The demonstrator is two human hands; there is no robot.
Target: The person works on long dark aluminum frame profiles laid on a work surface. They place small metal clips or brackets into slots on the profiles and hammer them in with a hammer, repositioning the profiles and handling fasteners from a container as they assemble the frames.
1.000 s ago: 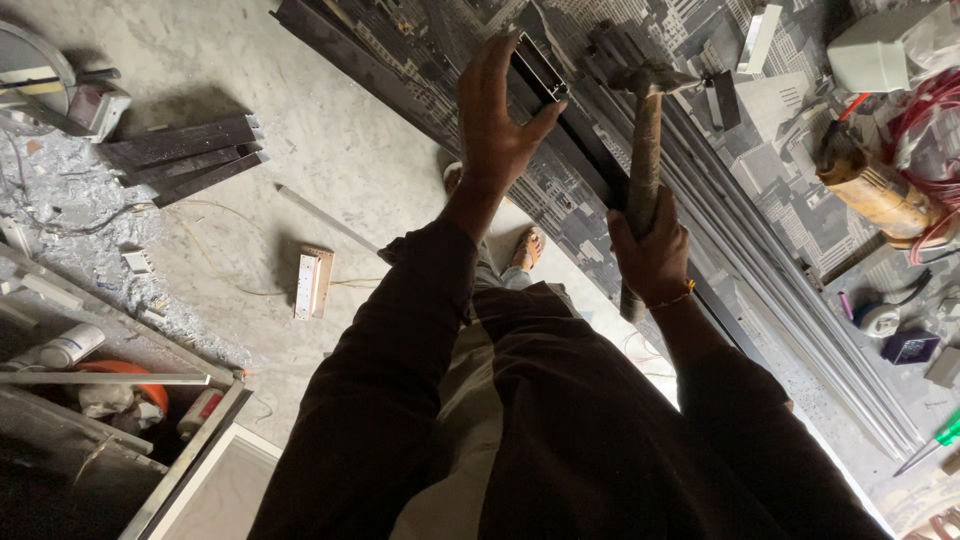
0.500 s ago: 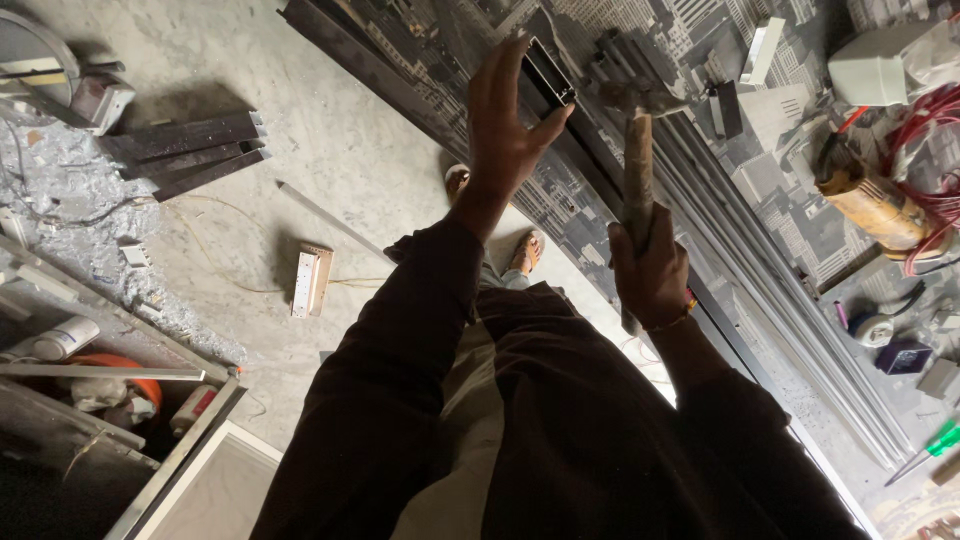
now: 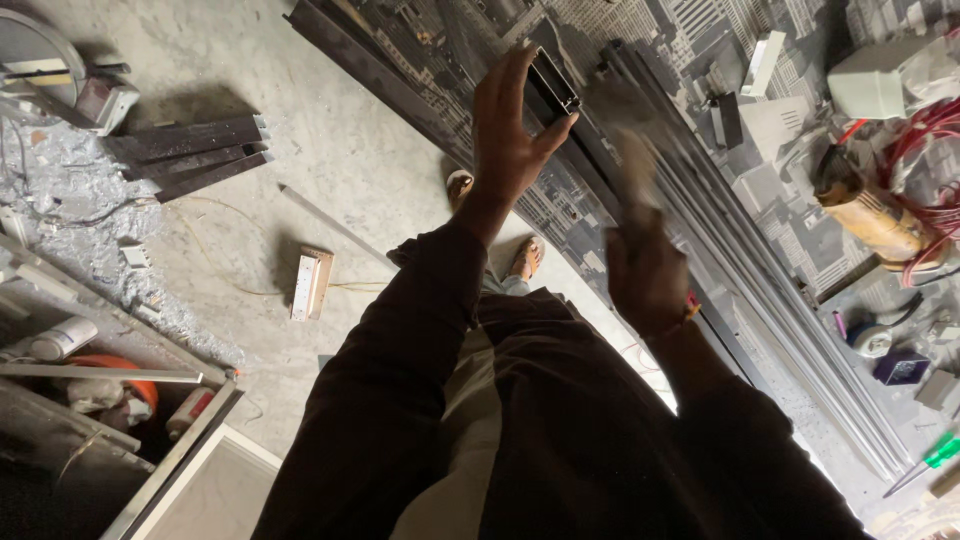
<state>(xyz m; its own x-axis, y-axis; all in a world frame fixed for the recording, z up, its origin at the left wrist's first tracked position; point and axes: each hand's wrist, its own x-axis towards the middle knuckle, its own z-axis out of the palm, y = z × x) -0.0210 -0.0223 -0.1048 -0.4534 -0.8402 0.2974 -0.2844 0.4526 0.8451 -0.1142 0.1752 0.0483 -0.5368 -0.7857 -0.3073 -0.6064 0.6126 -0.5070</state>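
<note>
Concrete floor is lying below; left hand (image 3: 510, 135) is gripping the profile (image 3: 553, 85) end, right hand (image 3: 645, 270), now blurring, is swinging its hammer (image 3: 632, 165) down beside it.

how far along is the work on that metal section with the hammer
Done: cut dark sections lie on the floor. In hand: left hand grips the end of a hollow metal profile; right hand holds a motion-blurred hammer. Left: cannot tell; the struck spot is blurred.
</note>
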